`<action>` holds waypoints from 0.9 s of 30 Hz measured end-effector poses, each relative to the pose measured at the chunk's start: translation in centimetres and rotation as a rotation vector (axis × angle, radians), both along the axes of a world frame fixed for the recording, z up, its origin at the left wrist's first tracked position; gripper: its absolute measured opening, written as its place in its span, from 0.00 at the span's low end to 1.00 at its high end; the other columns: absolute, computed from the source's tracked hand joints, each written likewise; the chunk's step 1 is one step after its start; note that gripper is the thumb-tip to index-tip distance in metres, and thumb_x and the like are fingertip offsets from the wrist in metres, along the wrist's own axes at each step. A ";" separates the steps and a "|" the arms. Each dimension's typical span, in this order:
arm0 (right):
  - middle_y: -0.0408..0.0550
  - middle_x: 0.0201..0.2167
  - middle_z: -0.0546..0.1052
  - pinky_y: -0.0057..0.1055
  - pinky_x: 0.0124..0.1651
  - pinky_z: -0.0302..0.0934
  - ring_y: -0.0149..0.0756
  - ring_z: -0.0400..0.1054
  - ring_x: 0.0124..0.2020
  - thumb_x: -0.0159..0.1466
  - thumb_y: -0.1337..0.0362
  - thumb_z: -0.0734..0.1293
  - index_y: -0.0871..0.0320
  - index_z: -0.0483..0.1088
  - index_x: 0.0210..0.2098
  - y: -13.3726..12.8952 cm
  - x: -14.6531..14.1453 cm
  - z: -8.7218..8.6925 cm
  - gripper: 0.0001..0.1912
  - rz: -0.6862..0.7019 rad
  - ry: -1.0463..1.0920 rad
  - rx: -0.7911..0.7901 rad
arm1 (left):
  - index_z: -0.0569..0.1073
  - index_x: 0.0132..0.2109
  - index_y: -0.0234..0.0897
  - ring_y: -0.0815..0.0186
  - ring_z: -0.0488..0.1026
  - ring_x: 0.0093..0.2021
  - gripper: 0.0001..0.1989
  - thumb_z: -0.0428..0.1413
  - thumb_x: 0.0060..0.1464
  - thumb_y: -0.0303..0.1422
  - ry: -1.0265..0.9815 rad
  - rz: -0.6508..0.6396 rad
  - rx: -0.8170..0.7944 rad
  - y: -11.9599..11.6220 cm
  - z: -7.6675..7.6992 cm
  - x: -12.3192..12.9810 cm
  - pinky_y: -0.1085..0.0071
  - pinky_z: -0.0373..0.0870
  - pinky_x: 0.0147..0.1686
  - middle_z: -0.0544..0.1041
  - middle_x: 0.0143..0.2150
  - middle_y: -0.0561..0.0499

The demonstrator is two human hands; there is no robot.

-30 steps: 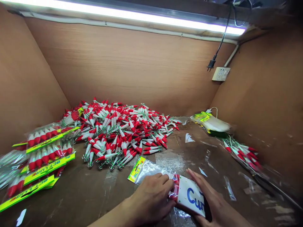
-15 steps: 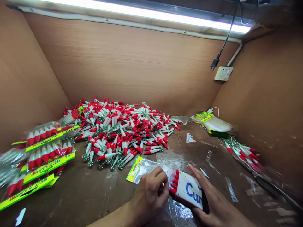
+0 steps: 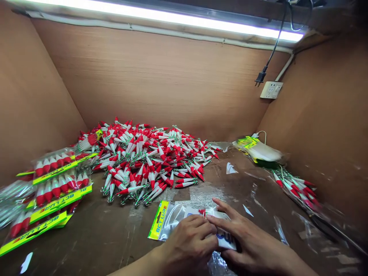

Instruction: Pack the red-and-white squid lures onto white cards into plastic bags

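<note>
My left hand (image 3: 192,239) is closed with curled fingers at the mouth of a clear plastic bag (image 3: 171,214), which has a yellow BCT LURE header. A white box (image 3: 228,242) with blue handwriting is under my right hand (image 3: 247,234), whose fingers grip over its top and near side. The box's left end is within the bag, seen through the film. A red lure tip (image 3: 202,211) shows at that end. My hands meet over the box and hide most of it. A crumpled clear film (image 3: 217,264) lies below them.
A big heap of red-and-white squid lures (image 3: 152,161) lies at the back. Packed lure bags (image 3: 57,191) are stacked at left. Flat bags (image 3: 261,149) and a bundle of lures (image 3: 296,188) lie at right. A black plug (image 3: 261,76) hangs near the socket (image 3: 271,90).
The white box has moved left into the bag, with my right hand following it. My left hand has shifted slightly right and down, and the bag's header has turned and moved left.
</note>
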State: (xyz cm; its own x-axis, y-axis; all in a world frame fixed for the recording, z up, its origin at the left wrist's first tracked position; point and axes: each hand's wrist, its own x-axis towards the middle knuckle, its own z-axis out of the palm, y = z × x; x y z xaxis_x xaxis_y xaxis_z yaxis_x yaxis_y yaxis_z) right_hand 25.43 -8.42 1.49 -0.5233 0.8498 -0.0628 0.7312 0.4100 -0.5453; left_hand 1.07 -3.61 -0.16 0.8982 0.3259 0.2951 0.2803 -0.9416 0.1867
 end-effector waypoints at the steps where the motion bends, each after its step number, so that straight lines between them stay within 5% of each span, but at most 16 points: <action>1: 0.42 0.77 0.38 0.45 0.72 0.48 0.51 0.40 0.75 0.62 0.60 0.70 0.41 0.50 0.72 0.2 0.0 0.0 0.43 0.000 0.007 -0.012 | 0.71 0.45 0.41 0.58 0.74 0.48 0.05 0.55 0.64 0.34 -0.005 0.032 -0.049 0.2 0.2 -0.3 0.61 0.70 0.51 0.78 0.49 0.49; 4: 0.45 0.76 0.41 0.48 0.72 0.47 0.54 0.42 0.74 0.61 0.56 0.72 0.42 0.56 0.71 0.5 0.4 -0.7 0.41 -0.028 0.016 -0.036 | 0.69 0.56 0.40 0.50 0.71 0.57 0.29 0.63 0.54 0.51 -0.050 0.172 -0.197 1.3 0.7 -1.5 0.56 0.70 0.56 0.72 0.61 0.42; 8: 0.48 0.76 0.47 0.52 0.71 0.49 0.55 0.46 0.73 0.62 0.54 0.72 0.42 0.60 0.69 0.6 1.0 -1.7 0.37 -0.042 0.016 -0.016 | 0.53 0.72 0.40 0.42 0.54 0.72 0.51 0.61 0.51 0.60 0.009 0.172 -0.241 3.2 0.5 -3.1 0.44 0.51 0.69 0.57 0.73 0.37; 12: 0.50 0.73 0.54 0.52 0.69 0.53 0.55 0.52 0.71 0.61 0.57 0.73 0.43 0.64 0.66 0.8 1.0 -1.5 0.35 -0.037 0.042 0.024 | 0.46 0.75 0.39 0.42 0.49 0.74 0.54 0.59 0.52 0.60 0.071 0.137 -0.326 3.7 0.0 -3.1 0.43 0.44 0.70 0.53 0.74 0.38; 16: 0.48 0.75 0.50 0.49 0.69 0.54 0.55 0.51 0.72 0.60 0.59 0.73 0.46 0.70 0.62 0.9 -0.8 -0.1 0.31 0.011 0.064 0.084 | 0.45 0.75 0.39 0.42 0.47 0.74 0.57 0.62 0.49 0.59 0.027 0.115 -0.357 3.5 -0.6 -2.4 0.43 0.38 0.71 0.52 0.75 0.37; 20: 0.48 0.76 0.46 0.46 0.69 0.54 0.55 0.48 0.73 0.60 0.61 0.74 0.48 0.71 0.61 1.3 -3.2 1.9 0.29 0.082 0.082 0.208 | 0.54 0.71 0.38 0.39 0.55 0.71 0.55 0.68 0.42 0.53 -0.071 0.143 -0.323 3.2 -1.0 -1.7 0.40 0.34 0.70 0.65 0.68 0.36; 24: 0.53 0.76 0.39 0.49 0.70 0.52 0.58 0.43 0.74 0.57 0.49 0.76 0.49 0.53 0.72 2.6 -4.0 4.4 0.49 0.129 0.183 0.359 | 0.58 0.68 0.40 0.40 0.65 0.62 0.53 0.69 0.39 0.50 -0.202 0.176 -0.305 3.2 0.8 -1.7 0.38 0.45 0.67 0.68 0.63 0.37; 27: 0.53 0.76 0.43 0.54 0.72 0.46 0.58 0.43 0.74 0.63 0.49 0.72 0.48 0.49 0.73 4.4 -3.0 5.0 0.45 -0.054 0.364 0.546 | 0.60 0.66 0.37 0.43 0.68 0.57 0.49 0.69 0.40 0.49 -0.376 0.229 -0.430 3.9 3.8 -3.6 0.46 0.62 0.61 0.70 0.59 0.38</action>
State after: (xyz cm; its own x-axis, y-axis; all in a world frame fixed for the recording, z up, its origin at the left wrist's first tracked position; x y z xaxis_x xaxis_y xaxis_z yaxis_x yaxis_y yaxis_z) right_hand 22.42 -3.98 6.50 -0.3851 0.7351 0.5580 0.5669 0.6655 -0.4855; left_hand -2.56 0.29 3.67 0.6513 0.6583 0.3774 0.3080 -0.6839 0.6614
